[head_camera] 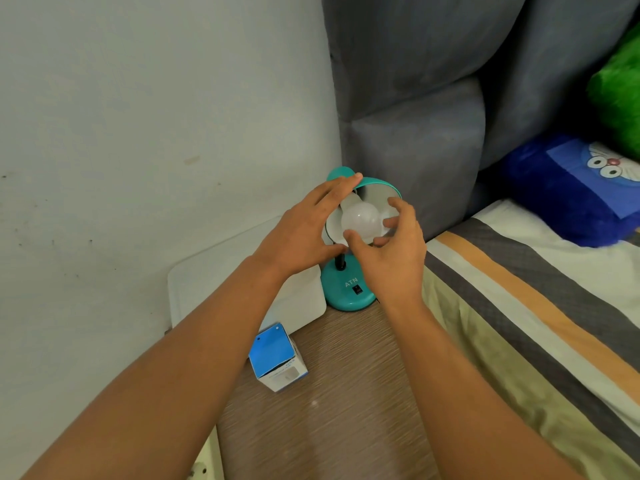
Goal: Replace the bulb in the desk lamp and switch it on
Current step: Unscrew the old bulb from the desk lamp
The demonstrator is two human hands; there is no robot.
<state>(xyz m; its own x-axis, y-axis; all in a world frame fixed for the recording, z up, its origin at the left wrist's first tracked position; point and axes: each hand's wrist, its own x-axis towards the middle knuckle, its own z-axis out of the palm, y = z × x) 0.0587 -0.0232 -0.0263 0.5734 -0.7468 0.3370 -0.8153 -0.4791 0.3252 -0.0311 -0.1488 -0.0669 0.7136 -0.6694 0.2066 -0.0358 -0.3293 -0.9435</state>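
Fingers (389, 221) of the right hand (391, 258) cup the white bulb (362, 218) seated in the teal lamp's shade (381, 188), while the left hand (304, 233) grasps the shade's rim. Best to hold the shade steady on the bench (346, 393) and turn the bulb gently, without squeezing.

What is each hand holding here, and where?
Left hand steadies the lamp shade by its rim; right hand fingertips grip the bulb around its globe.

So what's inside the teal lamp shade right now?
A frosted white round bulb sits inside the teal metal lamp shade, against its white lining. The right hand has fingertips around the bulb; the left hand steadies the shade's rim. The socket is hidden behind the bulb.
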